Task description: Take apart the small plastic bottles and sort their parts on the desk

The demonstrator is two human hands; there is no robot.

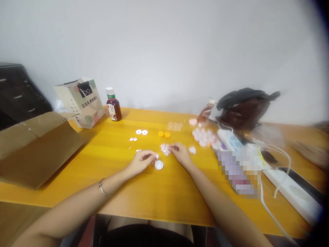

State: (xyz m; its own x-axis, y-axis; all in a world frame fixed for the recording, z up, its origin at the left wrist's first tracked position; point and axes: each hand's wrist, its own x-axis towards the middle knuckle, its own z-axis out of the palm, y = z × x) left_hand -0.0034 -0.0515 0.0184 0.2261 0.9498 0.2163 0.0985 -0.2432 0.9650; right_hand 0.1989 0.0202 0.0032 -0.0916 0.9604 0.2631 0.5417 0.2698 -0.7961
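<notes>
My left hand [142,162] is closed in a pinch, with a small white piece [156,156] at its fingertips. Just below those fingertips lies a round white disc [159,165] on the table. The fingers of my right hand [181,154] are pinched together at the edge of a pile of small white pieces [165,149]; blur hides what is between them. A smaller white cluster [192,150] lies to the right of that hand. Beyond the hands sit two orange discs [163,134], two white rings [141,132] and two small white pieces [133,139].
At left stand an open cardboard box [38,151], a paper bag [88,103] and a dark bottle [113,106]. Pale round pieces [204,136], clear pieces [175,126], a dark bag [241,106], white power strips [290,192] with cables and a blurred-out item [236,173] occupy the right side.
</notes>
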